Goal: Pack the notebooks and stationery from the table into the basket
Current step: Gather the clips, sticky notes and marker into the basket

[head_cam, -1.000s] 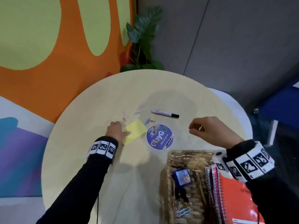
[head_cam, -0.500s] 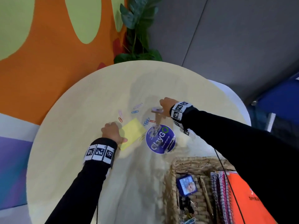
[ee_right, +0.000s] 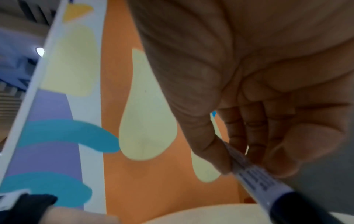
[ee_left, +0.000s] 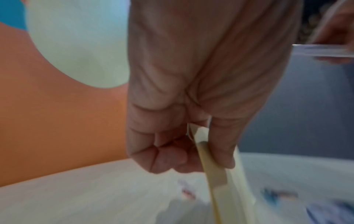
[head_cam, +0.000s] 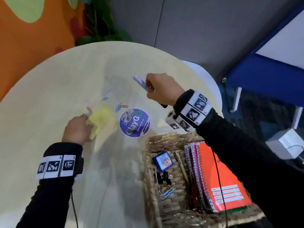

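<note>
head view: a round pale wooden table [head_cam: 49, 89] seen from above. the right hand [head_cam: 162, 89] is raised over the far side, fingers and thumb curled round a pale lilac marker pen with a black cap [head_cam: 141, 83], which is held clear of the surface, probably so it can be carried to the basket. the left hand [head_cam: 77, 129] pinches the near corner of a yellow pad of sticky notes [head_cam: 101, 116], lifting that edge off the table. loose coloured paper clips [head_cam: 120, 106] lie just beyond the pad, not yet gathered. a round purple printed sticker [head_cam: 134, 122] lies between the pad and the woven wicker basket [head_cam: 153, 209]. the basket sits at the near right and already holds spiral notebooks with an orange cover on top [head_cam: 218, 181], standing on edge against its right wall, likely to leave floor room for small items.

left wrist view: blurred. thumb and curled fingers [ee_left: 166, 154] clamp the sticky pad's edge [ee_left: 212, 166], the pad hanging down towards the table.

right wrist view: thumb [ee_right: 206, 145] and fingertips close tightly on the marker's barrel [ee_right: 254, 177], its dark cap end pointing towards the camera.
</note>
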A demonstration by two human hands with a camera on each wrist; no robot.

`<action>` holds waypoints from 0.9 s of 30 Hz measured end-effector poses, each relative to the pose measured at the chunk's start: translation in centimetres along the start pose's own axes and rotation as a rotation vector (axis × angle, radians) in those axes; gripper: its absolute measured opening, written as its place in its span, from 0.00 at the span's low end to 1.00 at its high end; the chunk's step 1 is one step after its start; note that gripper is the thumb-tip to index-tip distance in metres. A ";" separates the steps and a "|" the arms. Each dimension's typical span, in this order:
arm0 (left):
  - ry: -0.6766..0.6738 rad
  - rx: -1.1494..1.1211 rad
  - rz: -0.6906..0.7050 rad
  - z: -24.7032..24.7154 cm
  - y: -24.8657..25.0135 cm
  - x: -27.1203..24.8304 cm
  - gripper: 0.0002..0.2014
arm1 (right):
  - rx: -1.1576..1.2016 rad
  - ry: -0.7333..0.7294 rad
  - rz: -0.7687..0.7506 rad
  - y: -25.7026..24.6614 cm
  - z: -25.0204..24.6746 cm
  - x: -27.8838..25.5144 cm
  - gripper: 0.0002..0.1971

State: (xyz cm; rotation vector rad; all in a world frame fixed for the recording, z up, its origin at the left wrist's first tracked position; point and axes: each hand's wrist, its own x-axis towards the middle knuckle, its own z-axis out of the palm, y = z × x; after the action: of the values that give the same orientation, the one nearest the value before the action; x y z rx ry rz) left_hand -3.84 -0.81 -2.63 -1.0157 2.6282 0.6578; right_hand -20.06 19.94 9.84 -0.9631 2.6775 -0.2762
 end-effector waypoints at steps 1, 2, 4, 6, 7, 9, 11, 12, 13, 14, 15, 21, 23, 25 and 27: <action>0.014 -0.009 0.019 -0.8 0.1 -0.9 0.17 | 0.057 0.036 0.002 0.7 -0.4 -2.7 0.08; 0.030 -0.024 0.040 -1.5 0.3 -1.8 0.16 | 0.099 0.056 0.019 1.6 -0.3 -5.4 0.07; 0.082 -0.055 0.080 -3.0 0.7 -3.9 0.15 | 0.134 0.052 0.084 3.3 1.1 -10.1 0.07; 0.139 -0.090 0.124 -4.2 1.4 -6.4 0.13 | 0.135 -0.036 0.163 4.6 3.5 -13.5 0.08; 0.165 -0.121 0.151 -4.5 2.0 -7.6 0.13 | 0.134 -0.119 0.206 5.1 5.0 -14.7 0.06; 0.199 -0.191 0.217 -4.8 3.1 -9.9 0.11 | 0.109 -0.284 0.275 5.7 7.9 -16.2 0.05; 0.215 -0.239 0.303 -4.5 4.5 -12.0 0.09 | 0.032 -0.399 0.294 5.8 10.4 -16.7 0.06; 0.217 -0.267 0.351 -4.2 5.2 -12.8 0.09 | -0.017 -0.430 0.296 5.7 11.2 -16.6 0.05; 0.213 -0.287 0.399 -3.7 6.1 -13.5 0.10 | -0.054 -0.450 0.287 5.4 11.5 -16.7 0.04; 0.208 -0.292 0.442 -3.2 7.0 -14.3 0.11 | -0.083 -0.473 0.280 5.2 11.8 -16.6 0.09; 0.202 -0.290 0.480 -2.7 8.0 -15.0 0.11 | -0.106 -0.493 0.277 5.0 11.9 -16.6 0.13; 0.146 -0.197 0.661 0.2 12.9 -17.3 0.10 | -0.100 -0.532 0.298 4.0 11.6 -16.9 0.11; 0.093 -0.071 0.670 1.3 14.0 -16.9 0.11 | -0.083 -0.553 0.282 3.8 11.5 -16.9 0.14; 0.052 0.064 0.665 2.3 14.9 -16.5 0.11 | -0.072 -0.562 0.270 3.6 10.9 -17.1 0.16; 0.045 0.193 0.654 3.0 15.7 -16.2 0.10 | -0.060 -0.535 0.269 3.7 9.9 -18.0 0.17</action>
State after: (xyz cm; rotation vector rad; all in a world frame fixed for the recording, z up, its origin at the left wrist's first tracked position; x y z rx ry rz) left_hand -2.56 20.20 5.98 -0.0977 2.9865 0.4829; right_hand -5.73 33.52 3.04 -0.5746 2.2852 0.1091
